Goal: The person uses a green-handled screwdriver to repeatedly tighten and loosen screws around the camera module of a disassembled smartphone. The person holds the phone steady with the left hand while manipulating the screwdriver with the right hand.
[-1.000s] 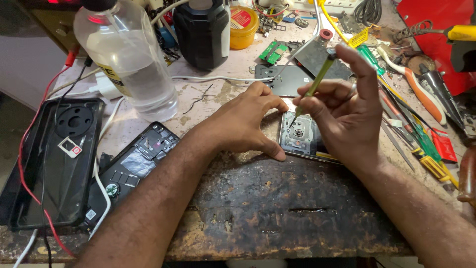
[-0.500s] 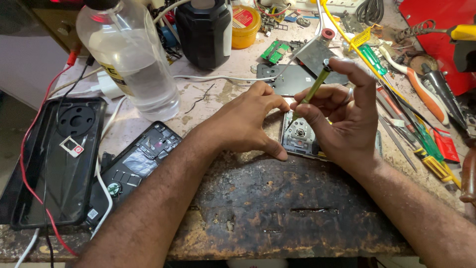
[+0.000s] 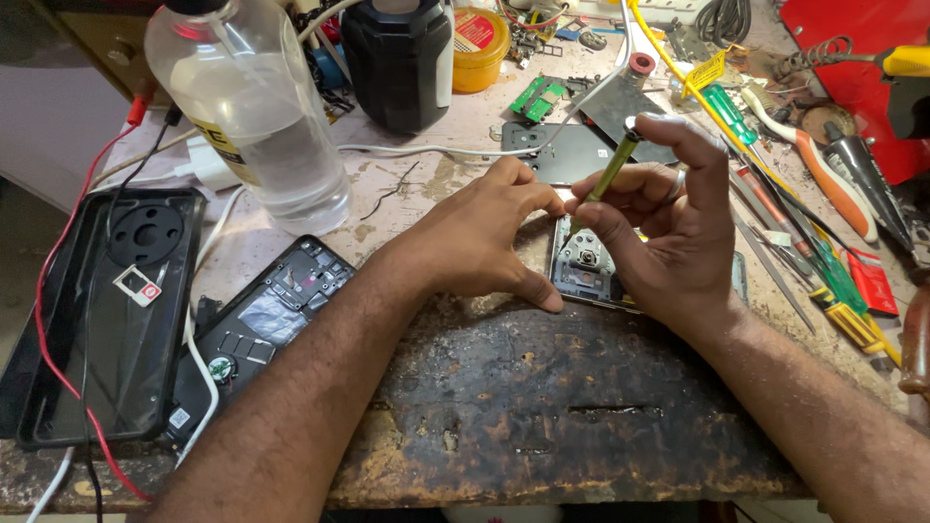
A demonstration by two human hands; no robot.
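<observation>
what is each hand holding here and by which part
The right hand holds a thin green-yellow screwdriver by its upper shaft, index fingertip on its cap. The left hand grips nothing; its fingers press on the opened phone.

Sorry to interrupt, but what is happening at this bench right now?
A person is working on an opened phone lying on a worn workbench. The right hand holds a thin screwdriver with its tip down on the phone, while the left hand steadies the phone's edge. Another opened phone and a clear bottle sit off to the left.
</observation>
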